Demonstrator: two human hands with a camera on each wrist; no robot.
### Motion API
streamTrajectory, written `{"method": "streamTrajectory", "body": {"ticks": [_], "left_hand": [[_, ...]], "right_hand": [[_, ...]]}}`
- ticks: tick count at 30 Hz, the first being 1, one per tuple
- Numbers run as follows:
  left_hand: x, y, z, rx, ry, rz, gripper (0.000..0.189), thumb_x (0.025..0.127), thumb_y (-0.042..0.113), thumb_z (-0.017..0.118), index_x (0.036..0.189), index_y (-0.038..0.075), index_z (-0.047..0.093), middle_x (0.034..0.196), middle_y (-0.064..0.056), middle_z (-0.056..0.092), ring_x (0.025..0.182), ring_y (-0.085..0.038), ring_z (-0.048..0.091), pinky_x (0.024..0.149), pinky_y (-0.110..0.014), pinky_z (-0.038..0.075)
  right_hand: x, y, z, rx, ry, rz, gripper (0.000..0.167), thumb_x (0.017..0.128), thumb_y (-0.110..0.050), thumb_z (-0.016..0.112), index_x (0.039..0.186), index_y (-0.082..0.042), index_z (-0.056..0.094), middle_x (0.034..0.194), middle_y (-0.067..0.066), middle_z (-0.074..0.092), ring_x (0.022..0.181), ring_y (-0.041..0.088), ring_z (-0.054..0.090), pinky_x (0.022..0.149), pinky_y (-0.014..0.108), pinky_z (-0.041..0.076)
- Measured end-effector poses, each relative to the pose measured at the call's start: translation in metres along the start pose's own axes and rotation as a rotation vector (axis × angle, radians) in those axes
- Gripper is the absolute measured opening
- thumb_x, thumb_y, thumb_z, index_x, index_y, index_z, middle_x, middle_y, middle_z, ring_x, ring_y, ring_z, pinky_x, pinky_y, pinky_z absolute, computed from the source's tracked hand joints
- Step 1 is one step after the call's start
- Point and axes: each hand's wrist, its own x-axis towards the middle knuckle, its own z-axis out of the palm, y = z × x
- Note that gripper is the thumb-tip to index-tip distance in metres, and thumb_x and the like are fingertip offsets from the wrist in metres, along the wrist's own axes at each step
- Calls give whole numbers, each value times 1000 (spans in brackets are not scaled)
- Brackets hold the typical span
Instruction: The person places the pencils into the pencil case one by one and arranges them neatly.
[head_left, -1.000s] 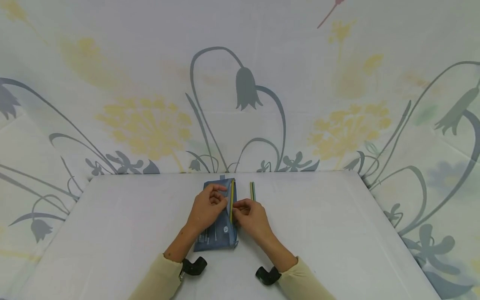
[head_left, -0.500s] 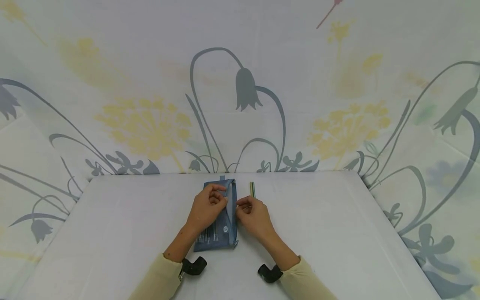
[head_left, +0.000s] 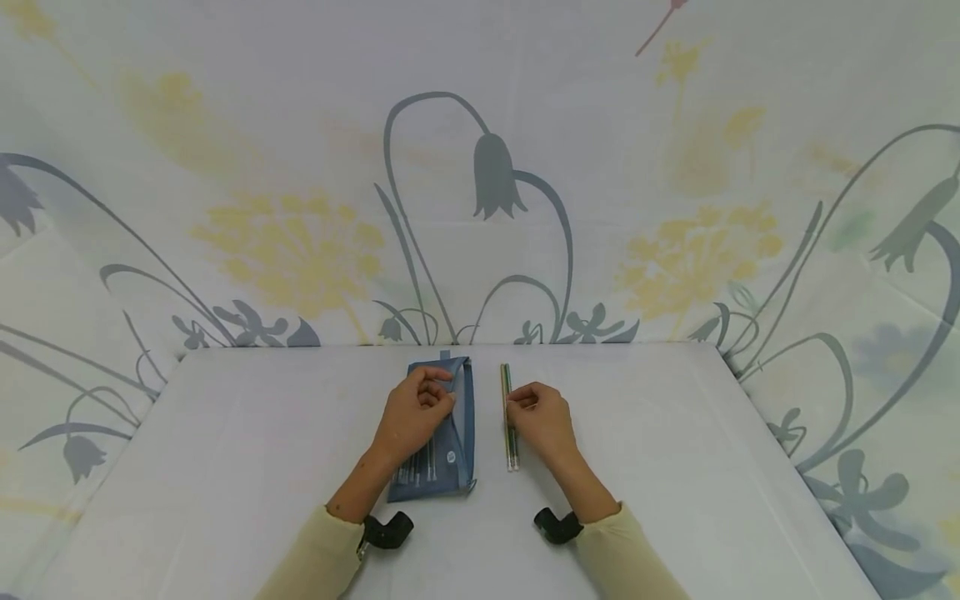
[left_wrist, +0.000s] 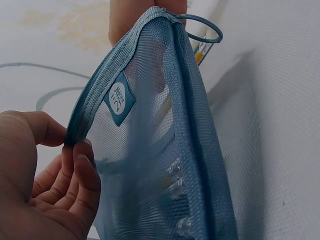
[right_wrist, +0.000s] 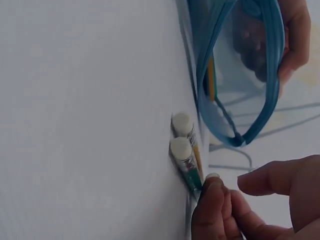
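Observation:
My left hand point(head_left: 410, 417) pinches the zipped edge of a blue mesh pencil case point(head_left: 448, 477) between thumb and fingertip. In the right wrist view the case's mouth gapes, and a yellow pencil point(right_wrist: 211, 80) shows inside. Through the mesh in the left wrist view, several pencil ends point(left_wrist: 175, 187) are visible. My right hand point(head_left: 543, 421) is at two pencils lying side by side on the table, one yellow point(head_left: 503, 383) and one green point(right_wrist: 191, 175), both with white erasers. Its fingertips touch them, while the thumb stands apart from the fingers.
A white table point(head_left: 645, 467) lies under everything, backed by a flower-printed cloth point(head_left: 450, 250). A zip pull ring point(left_wrist: 205, 30) sticks out from the case's near end. Black wrist cameras point(head_left: 388, 531) sit on both wrists.
The yellow pencil that my right hand held at the case's opening has gone down inside. My right hand has moved right to the two pencils; my left hand has stayed put.

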Motion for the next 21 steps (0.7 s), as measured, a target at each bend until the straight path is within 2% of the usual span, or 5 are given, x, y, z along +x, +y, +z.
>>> {"method": "streamTrajectory", "body": {"ticks": [6, 11, 15, 21], "left_hand": [[0, 0, 2, 2, -2, -5, 29, 99, 7, 72, 127, 4, 67, 94, -8, 68, 79, -17, 62, 72, -25, 50], [0, -2, 2, -5, -4, -1, 29, 99, 9, 72, 127, 4, 67, 94, -7, 68, 79, -16, 62, 72, -25, 50], [0, -3, 2, -9, -6, 7, 29, 100, 9, 72, 127, 4, 67, 94, -8, 68, 79, -17, 62, 72, -25, 50], [-1, -2, 1, -5, -10, 6, 31, 99, 9, 72, 129, 2, 66, 94, -7, 68, 79, -17, 62, 72, -25, 51]], "right_hand": [[2, 5, -7, -97, 15, 31, 12, 89, -11, 74, 94, 0, 76, 82, 8, 71, 73, 18, 65, 64, 30, 52], [2, 6, -10, -181, 2, 6, 11, 85, -10, 78, 83, 0, 74, 74, 7, 69, 67, 19, 62, 62, 32, 50], [1, 6, -10, -260, 7, -18, 13, 82, -10, 80, 75, -2, 74, 74, 8, 70, 70, 22, 64, 63, 36, 53], [0, 7, -9, -334, -2, -4, 19, 81, -15, 80, 67, -4, 74, 71, 8, 71, 67, 23, 65, 58, 38, 54]]}}
